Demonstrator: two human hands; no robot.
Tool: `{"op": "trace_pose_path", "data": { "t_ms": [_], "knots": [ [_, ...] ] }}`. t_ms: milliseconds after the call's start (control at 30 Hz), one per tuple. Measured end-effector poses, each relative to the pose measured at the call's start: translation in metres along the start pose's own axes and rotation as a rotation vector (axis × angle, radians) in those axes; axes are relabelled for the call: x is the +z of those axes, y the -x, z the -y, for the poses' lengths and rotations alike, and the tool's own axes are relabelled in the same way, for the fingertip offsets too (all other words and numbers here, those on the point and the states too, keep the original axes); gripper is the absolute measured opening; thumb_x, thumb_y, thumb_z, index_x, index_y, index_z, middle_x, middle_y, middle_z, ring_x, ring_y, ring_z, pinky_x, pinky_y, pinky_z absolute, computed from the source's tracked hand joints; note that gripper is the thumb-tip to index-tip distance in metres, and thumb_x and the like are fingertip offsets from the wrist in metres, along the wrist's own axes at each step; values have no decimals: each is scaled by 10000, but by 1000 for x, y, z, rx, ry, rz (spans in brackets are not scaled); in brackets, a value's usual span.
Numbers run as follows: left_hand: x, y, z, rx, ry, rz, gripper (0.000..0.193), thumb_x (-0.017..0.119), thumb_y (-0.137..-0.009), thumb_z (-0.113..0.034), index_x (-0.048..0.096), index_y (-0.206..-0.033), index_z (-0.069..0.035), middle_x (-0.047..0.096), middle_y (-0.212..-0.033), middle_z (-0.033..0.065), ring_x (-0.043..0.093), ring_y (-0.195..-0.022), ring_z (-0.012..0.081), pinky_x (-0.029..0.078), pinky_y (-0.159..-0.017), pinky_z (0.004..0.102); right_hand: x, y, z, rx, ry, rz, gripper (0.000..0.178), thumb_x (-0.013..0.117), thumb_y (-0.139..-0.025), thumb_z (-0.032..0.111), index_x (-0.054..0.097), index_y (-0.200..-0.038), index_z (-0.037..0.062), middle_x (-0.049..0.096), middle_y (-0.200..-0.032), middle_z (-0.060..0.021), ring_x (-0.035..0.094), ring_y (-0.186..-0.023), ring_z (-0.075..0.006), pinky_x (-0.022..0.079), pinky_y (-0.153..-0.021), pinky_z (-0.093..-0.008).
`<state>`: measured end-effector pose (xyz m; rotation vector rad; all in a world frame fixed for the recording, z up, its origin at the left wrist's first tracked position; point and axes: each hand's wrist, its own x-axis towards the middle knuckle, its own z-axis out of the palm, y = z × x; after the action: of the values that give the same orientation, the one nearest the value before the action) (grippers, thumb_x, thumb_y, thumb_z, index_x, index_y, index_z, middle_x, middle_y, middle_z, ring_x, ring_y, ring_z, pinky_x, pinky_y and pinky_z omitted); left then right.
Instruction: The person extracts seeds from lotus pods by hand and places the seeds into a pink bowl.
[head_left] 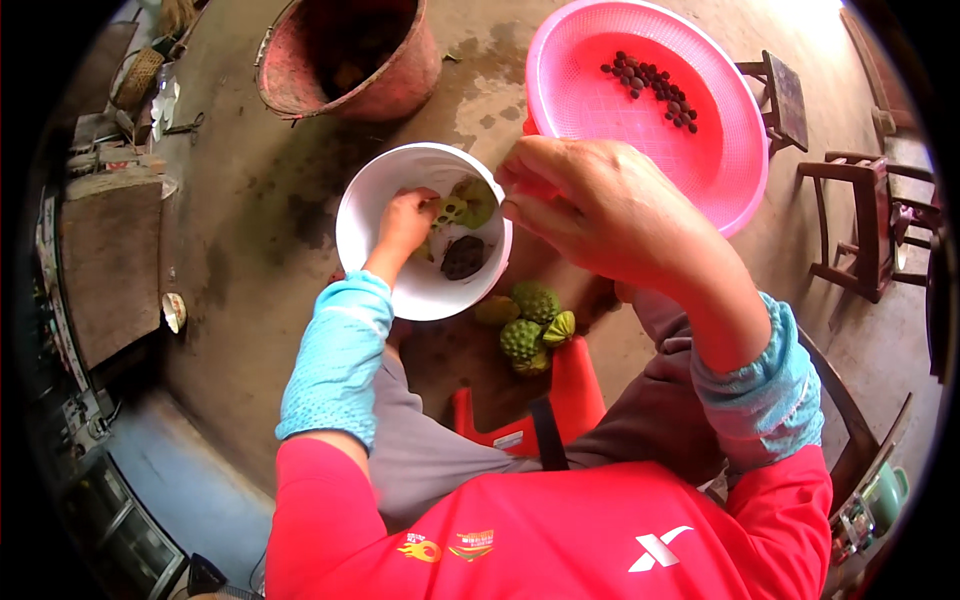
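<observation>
Red shirt cloth [560, 520] lies nearest, bearing a white printed mark [660, 550]; a pale label [509, 440] on the red seat [577, 395] is too small to read. Inside the white bucket [358, 215], the left hand [405, 222] has its fingers at a pale-green pod [452, 210]. The right hand [610, 195] curls by the rim. I cannot tell whether either pinches anything. Green pods [522, 340] lie nearer; the dusty red bucket [405, 75] stands far left, the pink basin [690, 165] of dark seeds [650, 82] far right.

plain white round plastic bucket [365, 215] | bright pink round plastic basin [670, 170], mesh-patterned | dark brown small round seeds [652, 84] | knobbly green round pods [522, 340] | pale green pod piece [453, 209], dark round spots | blackish-brown rounded pod [463, 258] | faded red round bucket [412, 78] | light blue textured fabric sleeve covers [335, 345] | bright red fabric shirt [570, 520], white and yellow prints
</observation>
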<state>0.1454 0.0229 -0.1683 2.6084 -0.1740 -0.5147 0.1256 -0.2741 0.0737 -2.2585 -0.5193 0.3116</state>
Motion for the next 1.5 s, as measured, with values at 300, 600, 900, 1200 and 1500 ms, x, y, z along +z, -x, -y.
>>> {"op": "trace_pose_path", "data": {
  "t_ms": [300, 600, 900, 1200, 1500],
  "knots": [
    [-106, 79, -83, -385, 1324, 161, 237, 620, -895, -180, 592, -1112, -91, 649, -972, 44, 618, -873, 165, 518, -797, 359, 23, -15, -2, 146, 30, -37, 337, 613, -846, 312, 667, -1067, 62, 698, -932, -159, 666, -896, -344, 520, -791, -442],
    [-134, 134, -141, -129, 1707, -106, 361, 611, -920, -301, 544, -1209, -95, 605, -1168, 54, 558, -1113, 205, 432, -985, 395, 39, -20, 23, 136, -742, 195, 323, 639, -879, 212, 623, -1104, -19, 689, -899, -126, 659, -806, -177, 534, -739, -347],
    [-139, 134, -154, -37, 1677, -230, 415, 738, -813, -123, 573, -1190, -77, 640, -1097, 54, 611, -1015, 173, 479, -931, 347, 46, -26, 32, 59, -633, 12, 330, 678, -845, 159, 622, -1133, 10, 690, -937, -118, 661, -856, -198, 533, -777, -329],
    [-133, 131, -154, -30, 1641, -393, 333, 660, -825, -32, 581, -1145, -74, 655, -1017, 46, 629, -922, 141, 513, -850, 307, 67, -27, 51, -215, -333, -261, 434, 776, -765, 250, 484, -1025, 61, 574, -681, -101, 598, -608, -251, 480, -559, -366],
    [-135, 140, -146, 107, 1784, -214, 442, 657, -792, 1, 543, -1212, -80, 627, -1076, 49, 613, -985, 163, 499, -887, 308, 54, -32, 56, -295, -421, -159, 390, 753, -802, 242, 497, -1026, 51, 547, -611, -66, 564, -552, -204, 445, -542, -322]
  ]
}}
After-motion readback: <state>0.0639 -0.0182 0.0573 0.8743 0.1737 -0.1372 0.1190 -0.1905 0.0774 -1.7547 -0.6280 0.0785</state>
